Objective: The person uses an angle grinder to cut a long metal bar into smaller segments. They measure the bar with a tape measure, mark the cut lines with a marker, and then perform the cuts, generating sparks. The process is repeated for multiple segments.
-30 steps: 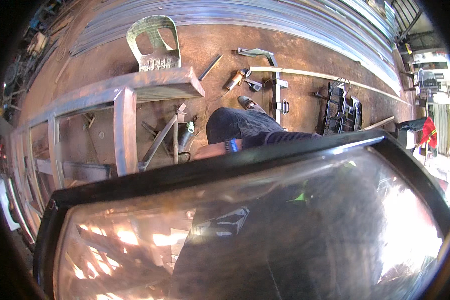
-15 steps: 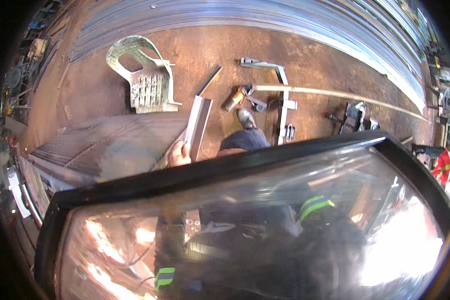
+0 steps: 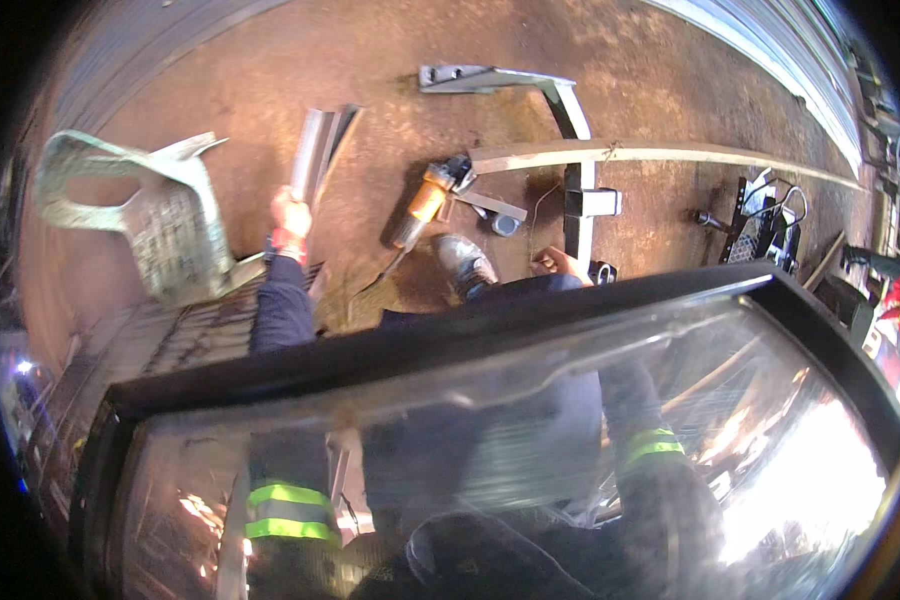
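I have the left hand (image 3: 290, 215) gripping a metal bar (image 3: 308, 150), left of the grinder (image 3: 425, 203). Right hand (image 3: 562, 264) beside the steel frame (image 3: 568, 112), hold unclear. Grip made; bar unreleased, unjoined to frame.

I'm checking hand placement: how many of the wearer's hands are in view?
2: the left hand holds a metal strip, left of the orange power tool; the right hand is by the grey metal frame, contact unclear.
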Demonstrator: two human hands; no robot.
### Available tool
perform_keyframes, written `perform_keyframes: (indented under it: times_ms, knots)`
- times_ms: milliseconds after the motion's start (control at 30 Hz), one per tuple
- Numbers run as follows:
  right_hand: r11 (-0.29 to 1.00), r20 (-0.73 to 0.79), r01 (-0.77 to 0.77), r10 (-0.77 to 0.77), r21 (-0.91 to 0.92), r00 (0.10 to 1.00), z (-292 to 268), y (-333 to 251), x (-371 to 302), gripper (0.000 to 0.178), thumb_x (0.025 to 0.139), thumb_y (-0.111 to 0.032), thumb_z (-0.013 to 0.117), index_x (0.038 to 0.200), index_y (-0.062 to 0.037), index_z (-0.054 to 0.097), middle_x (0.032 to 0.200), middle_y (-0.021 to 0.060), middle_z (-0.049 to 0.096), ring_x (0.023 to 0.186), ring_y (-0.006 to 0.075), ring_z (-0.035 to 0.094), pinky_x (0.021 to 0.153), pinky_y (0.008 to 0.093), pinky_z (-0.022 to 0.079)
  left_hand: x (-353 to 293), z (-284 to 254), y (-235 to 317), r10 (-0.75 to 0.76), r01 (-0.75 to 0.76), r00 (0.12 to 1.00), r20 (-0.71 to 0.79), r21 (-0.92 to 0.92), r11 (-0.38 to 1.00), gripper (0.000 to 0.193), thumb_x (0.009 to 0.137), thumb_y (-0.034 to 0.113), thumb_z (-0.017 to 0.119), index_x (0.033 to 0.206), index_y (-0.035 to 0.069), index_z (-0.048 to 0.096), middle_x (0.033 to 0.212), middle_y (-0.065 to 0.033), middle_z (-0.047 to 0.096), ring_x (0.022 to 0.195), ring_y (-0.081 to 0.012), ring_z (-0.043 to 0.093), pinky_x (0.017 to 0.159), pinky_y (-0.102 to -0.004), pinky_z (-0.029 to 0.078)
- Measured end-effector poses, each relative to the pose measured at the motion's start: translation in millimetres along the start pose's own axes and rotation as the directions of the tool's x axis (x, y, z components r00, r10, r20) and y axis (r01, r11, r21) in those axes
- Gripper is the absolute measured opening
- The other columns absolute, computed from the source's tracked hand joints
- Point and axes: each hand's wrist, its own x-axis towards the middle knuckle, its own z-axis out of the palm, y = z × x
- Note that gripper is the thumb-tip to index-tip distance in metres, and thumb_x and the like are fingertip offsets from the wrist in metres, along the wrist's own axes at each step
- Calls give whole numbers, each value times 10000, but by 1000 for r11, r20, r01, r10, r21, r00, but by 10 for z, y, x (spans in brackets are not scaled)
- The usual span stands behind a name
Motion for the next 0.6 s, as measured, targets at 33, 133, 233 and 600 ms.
perform_keyframes:
  times_ms: [33, 133, 233, 600]
  knots:
    - [1000, 18, -10, 10, -9, 1000, 95, 58, 138, 347, 934, -321, 720, 1079, -10, 673, 991, 176, 721, 923, 288, 718, 803, 401, 558, 200, 178, -190, 44, -45, 998, -51, -20, 999, 117, 812, 56, 549, 834, 81, 661, 728, -185, 649, 697, -374, 649, 671, -472, 501]
    - [992, 54, 122, -123, 19, 991, 602, 299, 649, 326, 949, -312, 705, 1076, -15, 661, 952, 169, 722, 882, 287, 720, 781, 409, 561, 774, 275, -869, 44, -41, 999, -11, 156, 987, 189, 885, 112, 591, 1005, 47, 723, 904, -214, 723, 874, -368, 714, 790, -451, 544]
    - [950, -6, 284, -287, -126, 958, 849, 811, 944, 301, 943, -278, 697, 1092, -20, 653, 1016, 180, 711, 908, 313, 730, 778, 426, 570, 980, 692, -637, 143, -89, 980, -141, 334, 939, 132, 892, 168, 605, 969, 89, 678, 908, -192, 684, 877, -374, 676, 753, -494, 507]
    - [935, -548, 160, -318, -317, 774, 912, 984, 888, 276, 853, -262, 786, 926, -58, 615, 920, 144, 645, 759, 325, 680, 655, 416, 534, -1176, 1396, 1456, 800, -824, 542, 258, -26, 566, 221, 851, 191, 700, 978, 32, 614, 963, -159, 615, 950, -354, 606, 778, -459, 495]
